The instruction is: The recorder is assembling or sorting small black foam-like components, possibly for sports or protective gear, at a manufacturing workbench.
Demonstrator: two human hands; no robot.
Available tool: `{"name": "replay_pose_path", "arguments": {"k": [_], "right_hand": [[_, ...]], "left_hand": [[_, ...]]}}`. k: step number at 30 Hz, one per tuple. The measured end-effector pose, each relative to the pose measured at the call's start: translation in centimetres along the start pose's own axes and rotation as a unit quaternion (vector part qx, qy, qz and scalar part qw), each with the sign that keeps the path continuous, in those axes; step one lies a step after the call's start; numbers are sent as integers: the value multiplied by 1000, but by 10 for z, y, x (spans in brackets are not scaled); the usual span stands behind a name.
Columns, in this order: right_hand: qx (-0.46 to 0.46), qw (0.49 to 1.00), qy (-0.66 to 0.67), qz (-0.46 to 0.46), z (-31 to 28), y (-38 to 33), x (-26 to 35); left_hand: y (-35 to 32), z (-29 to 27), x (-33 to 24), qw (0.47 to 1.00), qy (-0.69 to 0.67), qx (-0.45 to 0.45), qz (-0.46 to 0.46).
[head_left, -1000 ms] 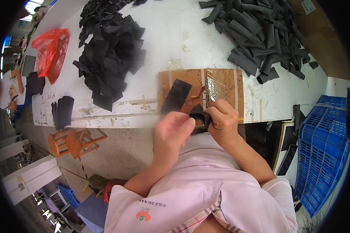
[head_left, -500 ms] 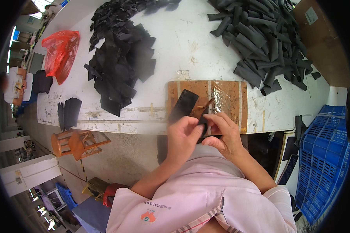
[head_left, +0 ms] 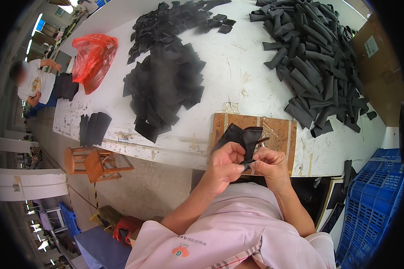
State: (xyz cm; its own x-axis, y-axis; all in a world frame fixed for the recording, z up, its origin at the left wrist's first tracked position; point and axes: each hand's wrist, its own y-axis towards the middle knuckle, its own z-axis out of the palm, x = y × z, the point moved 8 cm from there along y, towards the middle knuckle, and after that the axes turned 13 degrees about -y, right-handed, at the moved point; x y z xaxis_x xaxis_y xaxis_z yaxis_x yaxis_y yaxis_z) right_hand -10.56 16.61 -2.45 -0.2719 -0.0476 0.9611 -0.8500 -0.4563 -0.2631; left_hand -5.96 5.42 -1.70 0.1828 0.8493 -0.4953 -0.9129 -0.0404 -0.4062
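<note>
**Both hands on a black strip**

We pinch a black strip (head_left: 244, 139) between our left hand (head_left: 224, 166) and right hand (head_left: 269, 163), fingers closed on it, apparently folding it, above the board (head_left: 280, 132). Flat pieces (head_left: 164, 89) lie at 10 o'clock, rolled ones (head_left: 316, 62) at 1.

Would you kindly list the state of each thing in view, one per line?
Black piece: held up in both hands, bent.
Left hand: pinching the piece's lower end.
Right hand: pinching the same end.
Wooden board: flat on the table's near edge.
Flat black pieces: heaped loosely.
Black tubes: piled loosely.
Red bag: crumpled, lying on the table.
Stool: tipped on its side on the floor.
Blue crate: standing beside the table.
</note>
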Motion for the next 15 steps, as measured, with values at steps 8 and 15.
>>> {"name": "replay_pose_path", "arguments": {"k": [8, 15], "right_hand": [[157, 950, 252, 97, 32, -7, -13], [67, 972, 198, 104, 11, -2, -15]], "left_hand": [[-21, 23, -32, 816, 438, -75, 369], [-12, 13, -6, 995, 87, 37, 25]]}}
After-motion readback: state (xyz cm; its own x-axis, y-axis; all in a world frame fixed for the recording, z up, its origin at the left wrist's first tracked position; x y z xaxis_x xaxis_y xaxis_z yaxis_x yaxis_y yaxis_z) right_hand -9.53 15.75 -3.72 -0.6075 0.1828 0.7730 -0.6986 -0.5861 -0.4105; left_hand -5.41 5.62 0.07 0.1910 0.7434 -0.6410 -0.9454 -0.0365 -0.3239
